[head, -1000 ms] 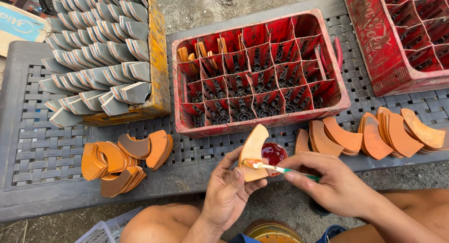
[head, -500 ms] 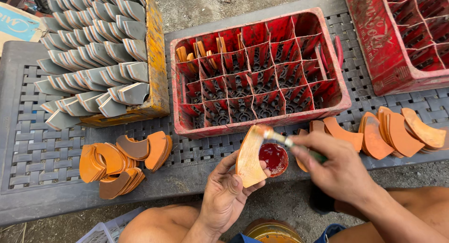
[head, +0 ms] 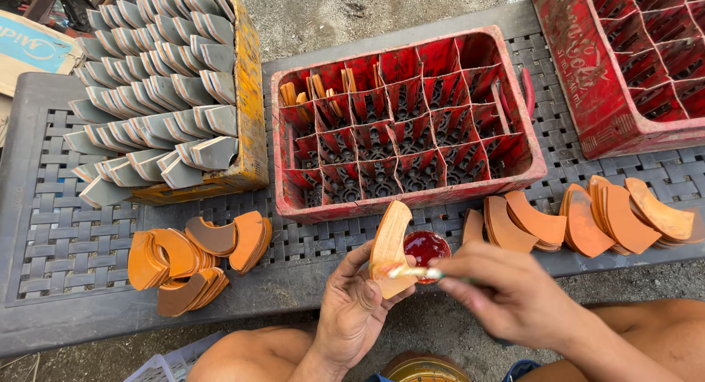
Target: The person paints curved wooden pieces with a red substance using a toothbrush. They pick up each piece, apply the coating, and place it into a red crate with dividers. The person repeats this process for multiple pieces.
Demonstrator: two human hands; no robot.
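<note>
At the bottom centre of the frame, the person's left hand (head: 354, 308) gripped a curved orange piece (head: 388, 244), thumb on one side and fingers wrapped behind, so that it stood nearly upright just above the palm. The right hand (head: 507, 292), a little to the right, was closed round a thin brush (head: 420, 272) whose pale tip touched the lower edge of the piece. Just behind the two, between the hands, sat a small round pot of glossy red paint (head: 427, 246), partly hidden by the piece and the brush.

The piece was a flat crescent, matte and leathery in look, its face a warm orange. More of the same shape lay overlapping in a row (head: 595, 219) along the right edge of the table, and a looser heap of orange and brown ones (head: 194, 258) lay at lower left. The table (head: 59, 235) itself was grey plastic moulded in a woven, basket-like pattern.

In the middle of the frame stood a worn red plastic crate (head: 405, 128), divided into square cells, with a few orange pieces upright in its upper-left cells. A second red crate (head: 624, 59) filled the upper right. At upper left, a yellow crate (head: 250, 110) held tight ranks of grey curved pieces (head: 147, 88) with orange edges.
</note>
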